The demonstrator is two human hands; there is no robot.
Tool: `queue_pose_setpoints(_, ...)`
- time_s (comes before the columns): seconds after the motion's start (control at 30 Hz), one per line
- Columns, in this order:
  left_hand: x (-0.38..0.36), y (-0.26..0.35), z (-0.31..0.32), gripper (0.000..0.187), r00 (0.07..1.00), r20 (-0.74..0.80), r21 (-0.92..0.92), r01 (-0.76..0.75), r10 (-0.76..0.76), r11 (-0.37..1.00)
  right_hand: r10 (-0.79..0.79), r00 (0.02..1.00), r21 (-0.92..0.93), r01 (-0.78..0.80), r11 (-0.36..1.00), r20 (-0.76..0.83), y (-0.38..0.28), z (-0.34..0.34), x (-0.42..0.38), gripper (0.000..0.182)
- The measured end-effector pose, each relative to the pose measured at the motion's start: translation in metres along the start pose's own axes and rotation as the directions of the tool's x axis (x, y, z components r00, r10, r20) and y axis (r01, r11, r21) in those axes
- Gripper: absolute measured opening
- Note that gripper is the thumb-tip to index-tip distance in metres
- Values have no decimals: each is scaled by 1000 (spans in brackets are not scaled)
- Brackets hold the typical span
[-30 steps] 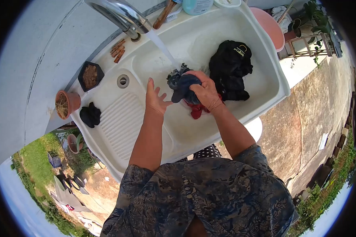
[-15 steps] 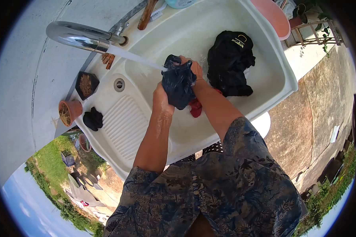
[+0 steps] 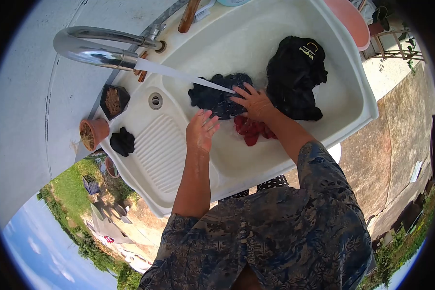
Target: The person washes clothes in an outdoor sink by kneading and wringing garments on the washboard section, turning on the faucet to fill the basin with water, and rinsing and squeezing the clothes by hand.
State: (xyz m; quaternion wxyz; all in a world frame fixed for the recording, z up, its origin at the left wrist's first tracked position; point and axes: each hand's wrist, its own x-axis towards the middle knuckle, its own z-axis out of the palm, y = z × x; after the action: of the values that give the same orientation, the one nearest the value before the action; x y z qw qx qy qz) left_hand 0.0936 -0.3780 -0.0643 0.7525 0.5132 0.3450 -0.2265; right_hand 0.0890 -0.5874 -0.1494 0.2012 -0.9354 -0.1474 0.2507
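A wet dark navy cloth (image 3: 209,96) lies spread in the basin of the white sink (image 3: 340,104). Water streams from the chrome faucet (image 3: 97,52) toward the cloth and my right hand. My right hand (image 3: 256,104) is open, fingers spread over the cloth's right end. Just below the cloth's left part, my left hand (image 3: 200,133) is raised with its fingers apart and nothing in it. A crumpled red cloth (image 3: 250,129) lies below my right hand. To the right rests a black garment (image 3: 292,79) with yellow lettering.
A small black cloth (image 3: 123,141) lies beside the ribbed washboard (image 3: 163,152). Two plant pots, one black (image 3: 114,102) and one terracotta (image 3: 94,134), stand at the left edge. A brush (image 3: 204,11) and wooden handle (image 3: 188,17) sit behind the basin. A pink tub (image 3: 350,21) is at the upper right.
Both hands have let go of the bunched navy cloth, which now lies spread in the basin. The hands have moved apart, and more of the red cloth shows.
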Motion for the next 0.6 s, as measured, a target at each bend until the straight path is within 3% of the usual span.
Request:
queue_pose_setpoints(0.07, -12, 0, 2, 50, 1000, -12, 102, -9, 10, 995, 156, 988, 145, -154, 977, -6, 40, -12, 14, 81)
queue_pose_setpoints(0.1, -14, -3, -3, 50, 1000, -11, 101, -10, 11, 995, 156, 988, 144, -153, 978, -6, 33, -2, 20, 81)
queue_pose_setpoints(0.13, -14, -4, -5, 49, 1000, -2, 87, 19, -19, 996, 458, 881, 333, -398, 855, -122, 18, 10, 33, 79)
queue_pose_setpoints(0.17, -13, -6, -6, 49, 999, 7, 74, 49, -50, 996, 722, 672, 534, -555, 638, -165, 1, 17, 43, 78)
queue_pose_setpoints(0.2, -14, -8, -5, 49, 999, 12, 75, 49, -50, 996, 641, 728, 317, -565, 762, -243, -30, 18, 34, 75)
queue_pose_setpoints(0.27, -12, -10, -1, 46, 996, -14, -21, 93, -93, 995, 272, 956, 68, -266, 962, -110, -48, 5, 8, 69)
queue_pose_setpoints(0.3, -11, -11, -3, 46, 995, -15, -14, 96, -96, 995, 276, 955, 75, -269, 960, -108, -39, -2, 4, 69)
queue_pose_setpoints(0.37, -6, -10, -6, 49, 995, 43, -17, 92, -91, 996, 260, 965, 244, -262, 934, 42, 5, -15, 5, 61)
queue_pose_setpoints(0.4, -7, -9, -6, 49, 995, 39, -18, 89, -89, 996, 436, 900, 356, -410, 840, 9, 22, -12, 14, 53)
queue_pose_setpoints(0.47, -9, -5, -2, 49, 996, -16, -49, 90, -90, 995, 697, 706, 602, -504, 619, -124, 42, 17, 38, 55)
queue_pose_setpoints(0.53, 3, -9, -3, 48, 985, -79, -78, 148, -154, 986, 713, 697, 790, -394, 469, -75, 14, -10, 33, 56)
queue_pose_setpoints(0.57, 10, -10, -1, 47, 965, -148, -122, 200, -217, 972, 569, 818, 834, -252, 491, -88, -6, -42, 14, 50)
queue_pose_setpoints(0.6, 12, -7, 6, 47, 966, -138, -120, 203, -219, 972, 495, 866, 934, -109, 339, -78, -20, -49, 6, 38)
